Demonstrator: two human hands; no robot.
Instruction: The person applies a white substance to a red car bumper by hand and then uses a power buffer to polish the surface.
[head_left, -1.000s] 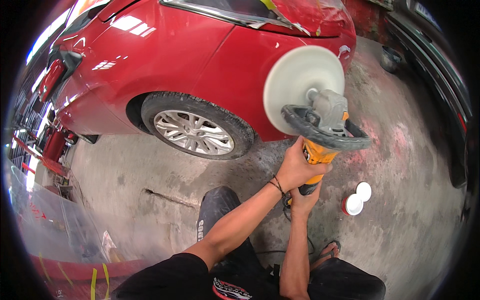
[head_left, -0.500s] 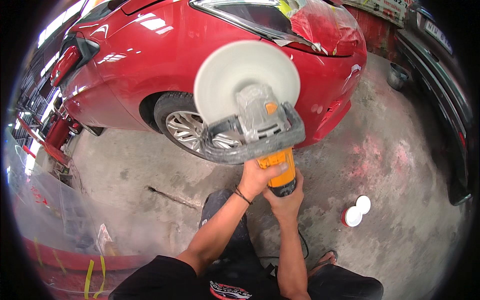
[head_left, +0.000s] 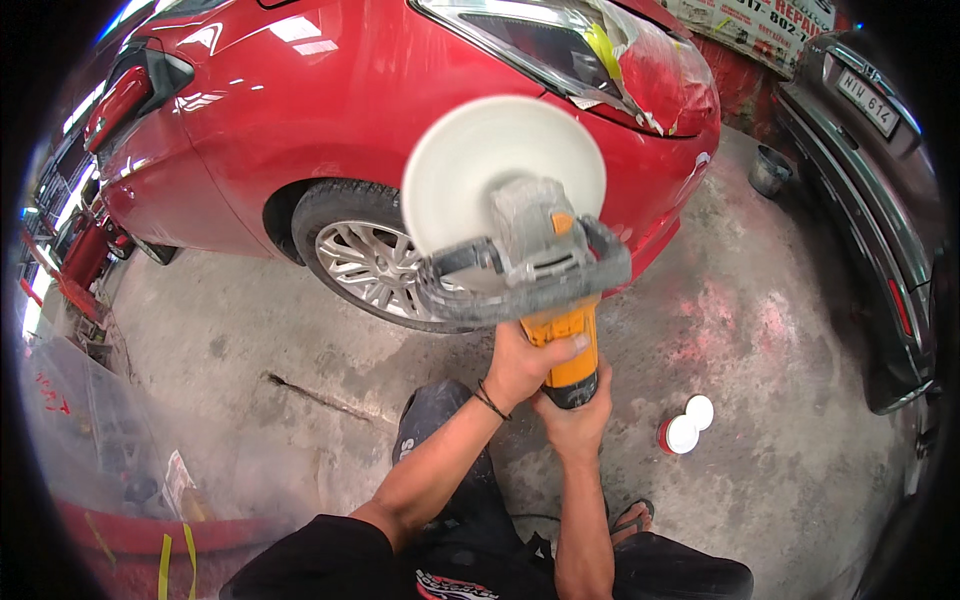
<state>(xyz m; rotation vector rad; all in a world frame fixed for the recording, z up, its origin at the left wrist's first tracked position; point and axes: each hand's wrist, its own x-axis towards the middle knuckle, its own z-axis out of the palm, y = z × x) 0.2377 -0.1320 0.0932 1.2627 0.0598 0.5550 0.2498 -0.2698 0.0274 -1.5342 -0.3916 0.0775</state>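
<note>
My left hand (head_left: 522, 362) grips the orange body (head_left: 560, 326) of a polisher, its thumb across it. My right hand (head_left: 575, 420) is closed round the black lower end, just below. The round white pad (head_left: 450, 165) is in front of the red car's front fender (head_left: 350, 110), above the wheel (head_left: 355, 262); whether it touches the paint I cannot tell. The grey head (head_left: 528, 230) and dark loop handle (head_left: 520, 298) are slightly blurred.
A dark car (head_left: 850, 190) stands at the right, near a bucket (head_left: 770, 172). An opened white-and-red tub (head_left: 681, 436) and its lid (head_left: 699, 410) lie on the concrete floor (head_left: 780, 480). A translucent sheet with red panel edge (head_left: 170, 540) is at lower left.
Since a second ago both hands have swung the polisher leftward and more upright, in front of the fender above the wheel. In the last half second it shifted slightly right.
</note>
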